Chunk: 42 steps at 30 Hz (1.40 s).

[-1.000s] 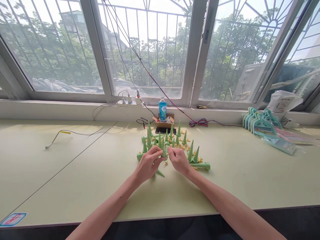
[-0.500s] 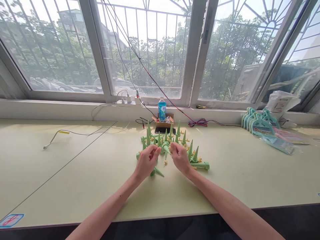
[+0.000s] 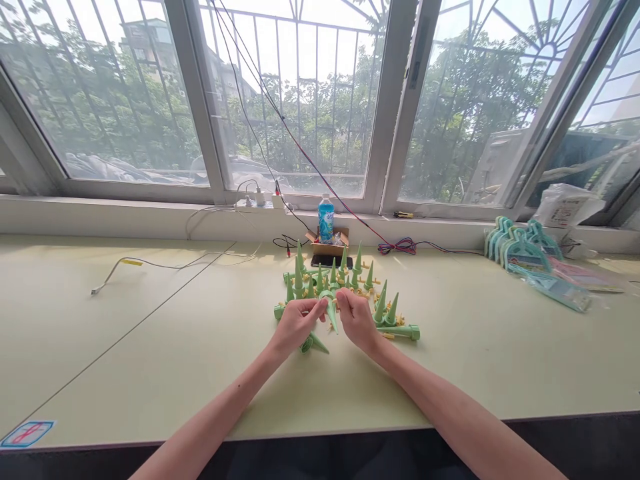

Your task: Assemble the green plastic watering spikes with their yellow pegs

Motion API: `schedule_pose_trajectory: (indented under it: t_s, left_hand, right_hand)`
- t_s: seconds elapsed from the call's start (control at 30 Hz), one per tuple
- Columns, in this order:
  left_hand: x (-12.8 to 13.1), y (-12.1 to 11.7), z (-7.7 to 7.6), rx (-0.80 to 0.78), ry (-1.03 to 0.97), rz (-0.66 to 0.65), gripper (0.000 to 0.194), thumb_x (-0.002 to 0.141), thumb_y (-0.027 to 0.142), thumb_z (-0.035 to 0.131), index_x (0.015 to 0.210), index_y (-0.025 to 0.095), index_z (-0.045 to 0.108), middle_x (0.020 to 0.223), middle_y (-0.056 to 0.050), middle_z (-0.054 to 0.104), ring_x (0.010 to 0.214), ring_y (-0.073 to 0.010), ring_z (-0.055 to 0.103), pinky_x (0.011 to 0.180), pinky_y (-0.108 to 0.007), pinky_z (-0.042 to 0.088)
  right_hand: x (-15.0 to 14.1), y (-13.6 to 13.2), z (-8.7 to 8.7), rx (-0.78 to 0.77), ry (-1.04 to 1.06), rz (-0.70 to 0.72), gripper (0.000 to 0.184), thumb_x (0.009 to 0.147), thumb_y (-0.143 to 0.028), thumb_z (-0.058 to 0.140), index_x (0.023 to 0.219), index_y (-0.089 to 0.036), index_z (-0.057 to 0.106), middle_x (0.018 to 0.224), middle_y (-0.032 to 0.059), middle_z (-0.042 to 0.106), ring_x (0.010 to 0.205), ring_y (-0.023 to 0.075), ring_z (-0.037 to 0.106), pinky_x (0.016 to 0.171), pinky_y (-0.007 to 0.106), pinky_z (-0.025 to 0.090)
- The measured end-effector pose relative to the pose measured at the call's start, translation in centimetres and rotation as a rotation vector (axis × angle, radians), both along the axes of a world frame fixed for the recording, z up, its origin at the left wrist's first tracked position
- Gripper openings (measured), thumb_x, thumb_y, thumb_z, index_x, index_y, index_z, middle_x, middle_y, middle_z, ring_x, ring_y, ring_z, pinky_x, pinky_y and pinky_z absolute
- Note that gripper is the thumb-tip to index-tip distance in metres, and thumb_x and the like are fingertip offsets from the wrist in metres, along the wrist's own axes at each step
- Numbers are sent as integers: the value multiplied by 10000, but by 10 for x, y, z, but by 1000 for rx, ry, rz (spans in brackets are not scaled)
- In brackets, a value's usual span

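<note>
A cluster of green cone-shaped plastic spikes [image 3: 350, 280] stands and lies on the pale green table [image 3: 150, 347], with small yellow pieces scattered among them. My left hand [image 3: 295, 323] and my right hand [image 3: 356, 319] meet in front of the cluster. Both pinch one green spike [image 3: 331, 311] that points down between them, held just above the table. Another green spike [image 3: 313, 343] lies on its side under my left hand. One more lies flat at the right [image 3: 403, 331].
A water bottle [image 3: 325, 219] and a small cardboard box [image 3: 330, 245] stand behind the spikes by the window sill. Cables [image 3: 150, 265] cross the table's left side. Teal packaged items [image 3: 523, 250] and plastic bags lie at the far right. The table's front edge runs below my arms.
My hands have drawn together. The green spike that stood between them is now lifted and turned point down, held by both hands.
</note>
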<state>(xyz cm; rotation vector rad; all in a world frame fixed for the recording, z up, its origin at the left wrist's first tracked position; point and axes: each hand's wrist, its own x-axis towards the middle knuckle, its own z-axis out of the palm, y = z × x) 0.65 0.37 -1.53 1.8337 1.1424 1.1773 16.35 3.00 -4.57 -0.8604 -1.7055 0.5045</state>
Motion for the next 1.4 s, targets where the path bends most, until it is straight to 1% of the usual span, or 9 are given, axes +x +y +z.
schedule_pose_trajectory:
  t_s: [0.17,0.3,0.57,0.77,0.9,1.0,1.1,1.23,1.4]
  left_hand:
    - [-1,2,-4,41,18,6,432,862,490,535,595,151,513,562,36,368,523,-83,286,474,-212,231]
    - [-2,3,-7,157,73,82,384,839,447,590,607,166,468,612,35,381,557,-93,313,511,-214,283]
    - [1,1,-6,363,169,157,203,838,349,620,725,181,598,675,19,462,586,-102,350,558,-217,334]
    - [2,1,-7,206,91,120,212,861,364,583,801,167,633,623,17,519,540,-99,412,521,-215,354]
    - [0,4,-7,131,-49,71,267,859,402,579,924,154,657,743,-27,643,605,-125,534,541,-222,405]
    - [-1,7,-9,78,-150,93,358,826,430,623,1046,147,627,753,-37,660,637,-146,579,546,-227,433]
    - [-2,8,-10,29,-198,76,420,825,443,622,1128,154,593,709,-18,628,568,-125,536,476,-214,388]
    - [0,5,-8,-35,-235,29,432,830,443,616,1160,166,582,605,32,526,464,-83,400,415,-201,308]
    - [2,2,-3,-143,-288,21,513,794,482,646,1161,130,571,558,48,462,450,-67,339,396,-193,269]
  right_hand:
    - [-1,-1,1,-39,5,-2,418,989,-434,302,639,-206,318,566,-46,332,524,104,294,519,246,263]
    - [-2,-2,1,-77,14,-11,455,987,-464,292,612,-206,315,546,-43,333,506,104,294,511,257,253]
    - [-4,-3,3,-180,49,-9,531,973,-538,281,561,-206,321,494,-35,340,474,105,316,489,264,249]
    - [-4,-2,2,-206,106,74,499,965,-545,316,606,-202,371,526,-36,374,466,97,334,468,248,273]
    - [-3,-1,2,-219,112,148,460,955,-534,367,640,-201,408,514,-46,371,452,91,333,450,236,283]
    - [-3,-1,1,-250,103,196,411,931,-524,439,677,-201,433,502,-58,369,444,88,341,431,227,281]
    - [-4,-2,0,-293,139,232,403,906,-539,473,687,-202,436,496,-66,358,427,82,328,406,219,274]
    - [-5,-5,2,-368,209,293,420,873,-576,497,683,-209,419,482,-76,346,400,74,309,377,211,266]
    - [-5,-10,7,-409,217,316,432,850,-587,518,669,-209,417,488,-72,367,397,67,311,361,201,257]
